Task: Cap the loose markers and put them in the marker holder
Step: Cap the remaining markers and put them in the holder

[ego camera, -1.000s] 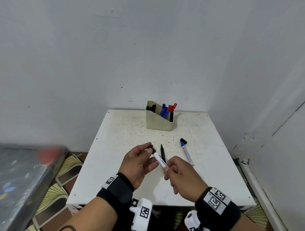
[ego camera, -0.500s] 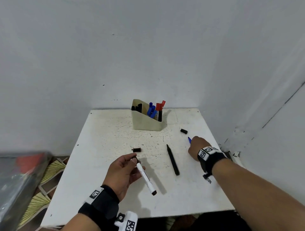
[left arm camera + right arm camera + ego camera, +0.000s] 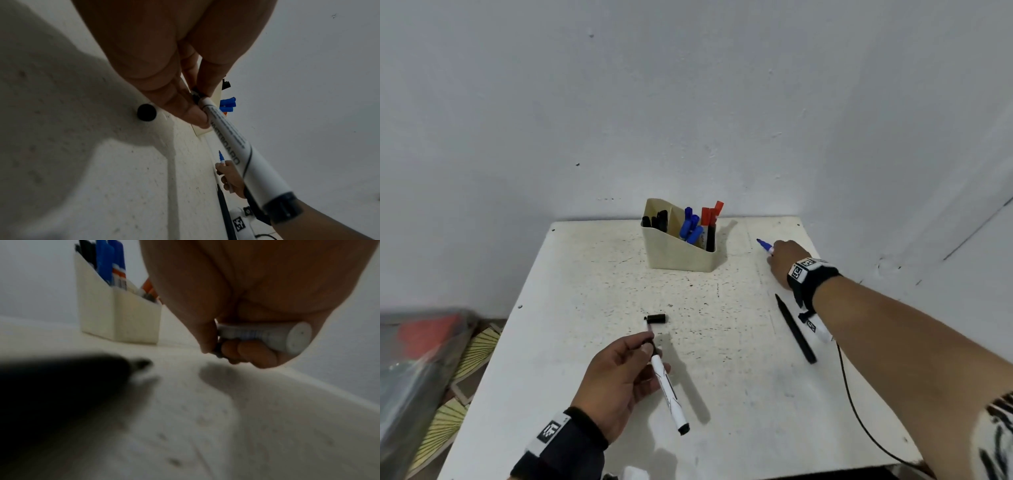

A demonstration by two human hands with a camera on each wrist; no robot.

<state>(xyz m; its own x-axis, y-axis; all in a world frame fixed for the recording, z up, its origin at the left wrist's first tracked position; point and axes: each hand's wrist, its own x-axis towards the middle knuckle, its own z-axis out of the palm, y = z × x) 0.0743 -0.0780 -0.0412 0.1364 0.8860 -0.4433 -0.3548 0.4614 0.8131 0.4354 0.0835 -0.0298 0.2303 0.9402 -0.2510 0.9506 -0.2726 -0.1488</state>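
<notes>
My left hand (image 3: 646,346) pinches a white marker (image 3: 668,389) near its bare black tip, low over the table's front. Its barrel (image 3: 236,154) slants toward me. A loose black cap (image 3: 656,318) lies just beyond that tip. At the back right my right hand (image 3: 774,254) grips a blue marker (image 3: 763,244), whose uncapped tip points away. In the right wrist view the fingers curl round its white barrel (image 3: 267,335), and something small and dark sits at the fingertips. The cream marker holder (image 3: 681,255) stands at the back with several capped markers.
A long black pen (image 3: 795,329) lies on the white table (image 3: 585,274) under my right forearm. A thin black cable (image 3: 859,411) trails off the right wrist camera. Walls close the back and right. A grey box (image 3: 410,370) sits off the left edge.
My right hand let go of the white marker, reached to the back right and picked up the blue marker. My left hand still holds the white marker.
</notes>
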